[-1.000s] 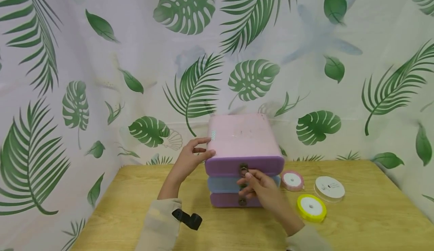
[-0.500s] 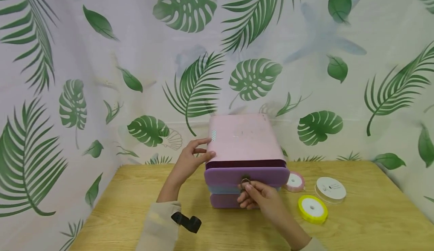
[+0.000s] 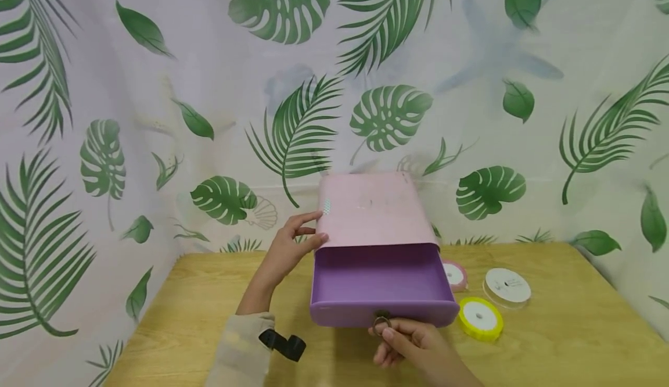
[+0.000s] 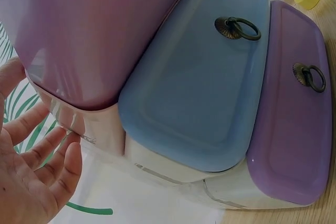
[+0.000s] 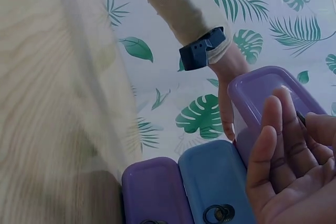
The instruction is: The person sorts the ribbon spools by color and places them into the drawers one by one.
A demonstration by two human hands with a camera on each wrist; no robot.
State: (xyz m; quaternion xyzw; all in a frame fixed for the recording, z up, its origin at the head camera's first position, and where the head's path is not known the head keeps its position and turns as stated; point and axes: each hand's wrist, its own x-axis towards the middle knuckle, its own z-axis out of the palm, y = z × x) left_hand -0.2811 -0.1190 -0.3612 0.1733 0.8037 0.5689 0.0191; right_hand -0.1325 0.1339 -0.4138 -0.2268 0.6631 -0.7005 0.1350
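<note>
A small chest of drawers [image 3: 373,210] with a pink top stands at the middle of the table. Its purple top drawer [image 3: 384,282] is pulled far out, and the inside that shows is bare. My right hand [image 3: 418,346] pinches the ring pull [image 3: 382,323] on that drawer's front between thumb and fingers. At the chest's left side, my left hand [image 3: 292,247] rests its thumb and fingertips against the pink casing, fingers mostly straight. In the left wrist view, the blue middle drawer [image 4: 199,77] and the purple bottom drawer [image 4: 294,108] are closed, each with a ring pull.
To the right of the chest lie a yellow ribbon roll [image 3: 481,318], a white spool [image 3: 507,287] and a pink ribbon roll [image 3: 456,276], partly hidden by the drawer. A leaf-patterned cloth [image 3: 334,85] hangs behind the wooden table [image 3: 564,329].
The top drawer has slid from closed to far out toward me, with my right hand drawing its ring pull. My left hand has stayed at the chest's side.
</note>
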